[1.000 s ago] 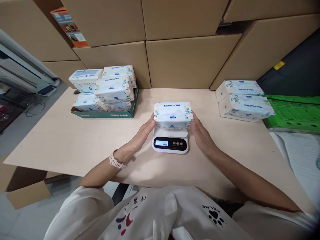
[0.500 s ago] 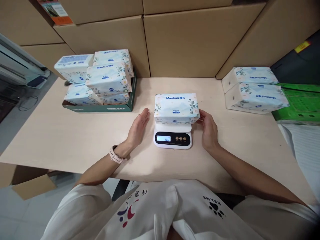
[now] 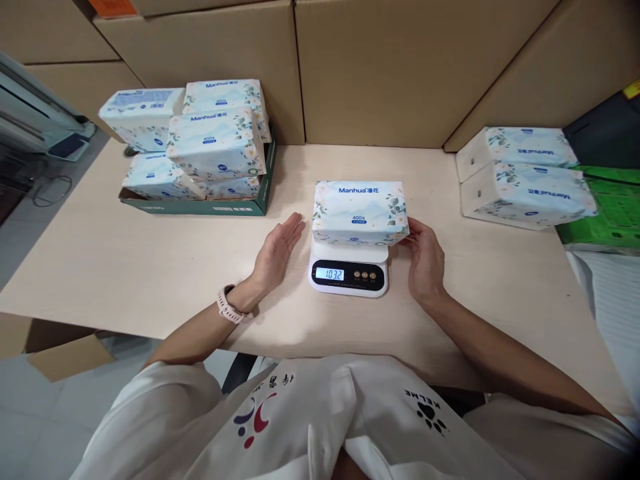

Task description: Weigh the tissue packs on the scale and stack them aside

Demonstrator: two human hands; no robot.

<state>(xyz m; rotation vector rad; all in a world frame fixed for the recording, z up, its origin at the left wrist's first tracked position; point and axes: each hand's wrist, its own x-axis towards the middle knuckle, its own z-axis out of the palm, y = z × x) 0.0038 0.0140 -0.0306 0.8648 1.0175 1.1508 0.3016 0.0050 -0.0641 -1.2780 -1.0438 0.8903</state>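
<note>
A tissue pack (image 3: pixel 359 208) lies on the white plate of a digital kitchen scale (image 3: pixel 347 288), overhanging it on both sides. The lit display (image 3: pixel 330 274) seems to read 103.2. To the left of the pack, my left hand (image 3: pixel 278 250) rests on its edge, fingers stretched out, with a small gap to the pack. My right hand (image 3: pixel 426 260) stands at the pack's right end with its fingers loosely extended and holding nothing; the fingertips are partly hidden by the pack's corner, so contact is unclear.
Several tissue packs (image 3: pixel 215 143) are stacked in a green tray (image 3: pixel 200 207) at the back left. Two more packs (image 3: pixel 543 193) lie at the right beside a green package (image 3: pixel 607 210). Cardboard boxes (image 3: pixel 370 73) wall off the table's back. An open carton (image 3: pixel 75 360) sits below left.
The scale's display has gone from 0.0 to about 103.2. The head view has shifted slightly. Both hands and the pack keep almost the same places.
</note>
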